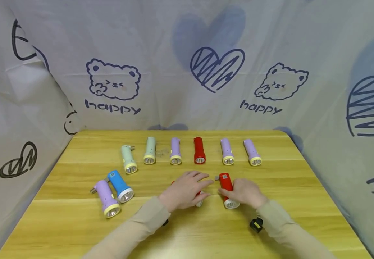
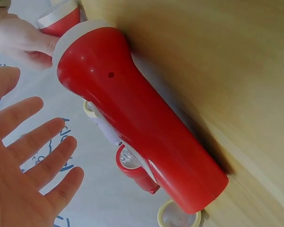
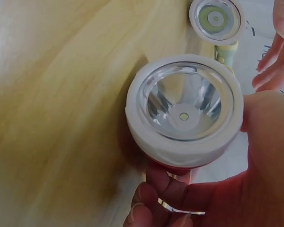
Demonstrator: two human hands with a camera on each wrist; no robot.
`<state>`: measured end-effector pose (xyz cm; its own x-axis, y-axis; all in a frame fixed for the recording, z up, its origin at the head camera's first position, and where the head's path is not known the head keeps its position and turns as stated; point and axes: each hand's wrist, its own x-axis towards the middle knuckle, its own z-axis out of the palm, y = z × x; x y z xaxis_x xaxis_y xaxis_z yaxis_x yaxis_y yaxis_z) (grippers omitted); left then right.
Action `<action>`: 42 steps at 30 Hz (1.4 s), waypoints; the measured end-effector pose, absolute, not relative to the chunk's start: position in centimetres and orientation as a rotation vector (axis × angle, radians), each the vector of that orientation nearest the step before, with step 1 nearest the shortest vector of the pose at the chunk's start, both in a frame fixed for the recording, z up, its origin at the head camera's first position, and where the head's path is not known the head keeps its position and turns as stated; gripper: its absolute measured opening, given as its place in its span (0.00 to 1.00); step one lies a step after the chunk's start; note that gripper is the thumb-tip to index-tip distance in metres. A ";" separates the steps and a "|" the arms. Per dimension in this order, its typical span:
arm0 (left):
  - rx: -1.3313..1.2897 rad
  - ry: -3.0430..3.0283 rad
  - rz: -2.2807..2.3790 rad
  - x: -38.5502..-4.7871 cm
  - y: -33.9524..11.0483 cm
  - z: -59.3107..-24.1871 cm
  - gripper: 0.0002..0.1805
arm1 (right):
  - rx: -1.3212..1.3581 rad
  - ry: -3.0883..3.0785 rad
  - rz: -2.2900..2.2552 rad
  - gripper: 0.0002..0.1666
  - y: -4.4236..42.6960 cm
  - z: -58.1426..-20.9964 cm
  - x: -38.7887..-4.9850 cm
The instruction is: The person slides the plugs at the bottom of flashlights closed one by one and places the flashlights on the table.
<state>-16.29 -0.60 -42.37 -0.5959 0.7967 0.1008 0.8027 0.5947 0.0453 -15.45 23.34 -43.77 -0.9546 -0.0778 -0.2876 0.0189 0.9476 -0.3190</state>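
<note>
My right hand [image 1: 246,192] grips a red flashlight [image 1: 226,182] with a white head, which lies on the table pointing toward me. In the right wrist view my fingers curl around its body, behind the white rim [image 3: 189,144]. Over a second red flashlight [image 2: 142,118] hovers my left hand [image 1: 185,190], its fingers spread and straight. In the left wrist view a gap shows between those fingers and the flashlight. The head view hides most of that flashlight behind the hand; part of its white head [image 1: 199,202] shows.
A back row holds pale green flashlights [image 1: 150,151], purple flashlights [image 1: 175,151] and a red flashlight [image 1: 199,150] with a red rim. Toward the left lie a blue flashlight [image 1: 119,185] and a purple flashlight [image 1: 106,198]. White sheets with drawings [image 1: 161,90] surround the wooden table [image 1: 206,237].
</note>
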 end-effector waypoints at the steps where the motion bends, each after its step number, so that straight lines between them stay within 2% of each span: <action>1: -1.379 -2.741 -0.140 -16.3 -0.6 -42.4 0.25 | -0.037 2.800 -0.466 0.30 23.3 -43.8 -15.5; 11: -1.385 -2.731 -0.274 -16.9 -0.9 -42.5 0.26 | 0.000 2.792 -0.524 0.25 23.5 -44.4 -15.7; 21: -1.333 -2.759 -0.500 -17.2 -1.4 -42.2 0.27 | -0.020 2.759 -0.708 0.25 23.8 -44.8 -15.2; 31: -1.185 -2.817 -0.712 -17.4 -2.4 -42.1 0.30 | -0.078 2.681 -0.954 0.26 23.6 -44.7 -15.9; 42: -0.986 -2.780 -1.102 -17.4 -3.4 -41.7 0.27 | -0.161 2.645 -1.183 0.25 22.8 -44.0 -16.3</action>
<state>-17.38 -3.38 -41.73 -0.8037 0.5556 0.2130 0.5507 0.5587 0.6202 -16.29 22.76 -44.01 -0.9654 -0.1965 -0.1717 -0.0031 0.6665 -0.7455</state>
